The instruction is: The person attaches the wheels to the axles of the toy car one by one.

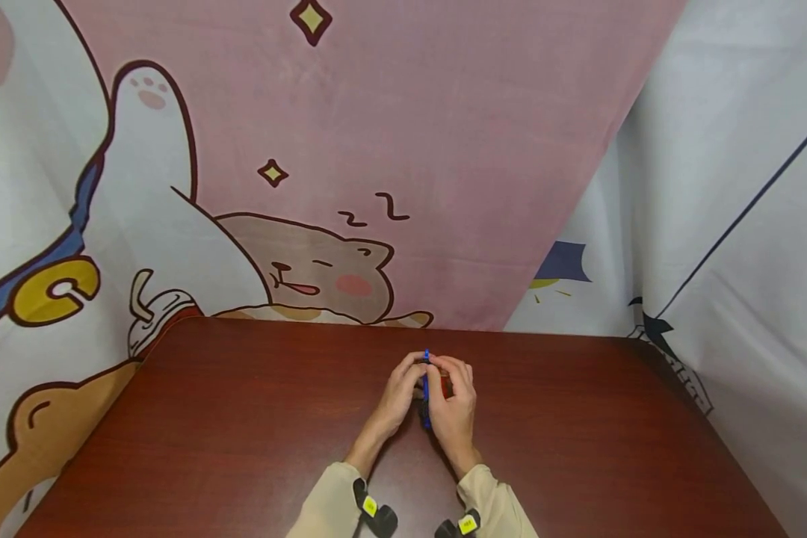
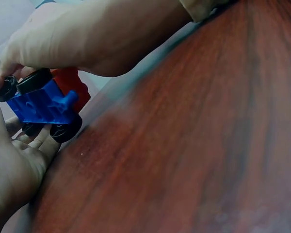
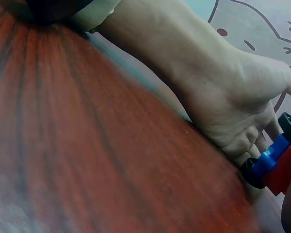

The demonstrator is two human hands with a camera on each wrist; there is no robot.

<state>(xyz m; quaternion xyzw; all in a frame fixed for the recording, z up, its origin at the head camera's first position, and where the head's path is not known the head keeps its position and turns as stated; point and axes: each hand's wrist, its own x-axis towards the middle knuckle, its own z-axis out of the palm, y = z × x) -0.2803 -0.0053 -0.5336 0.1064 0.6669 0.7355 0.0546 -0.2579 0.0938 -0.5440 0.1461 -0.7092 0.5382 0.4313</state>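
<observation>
A small toy car [image 2: 41, 104] with a blue chassis, black wheels and a red part is held up between both hands, turned on its side. My left hand [image 1: 395, 392] grips it from the left, with its fingers about the wheels. From the other side my right hand [image 1: 453, 403] holds it, with the thumb and fingertips at its upper end. In the left wrist view the blue underside and a small blue peg face the camera. The red part [image 3: 281, 170] shows in the right wrist view, partly hidden by the right hand.
A dark red-brown wooden table [image 1: 242, 426] lies beneath the hands. Behind it hangs a pink and white cloth [image 1: 444, 149] with cartoon animals, and a white cloth [image 1: 746, 224] hangs at the right. Both sleeves carry black wrist cameras [image 1: 376, 515].
</observation>
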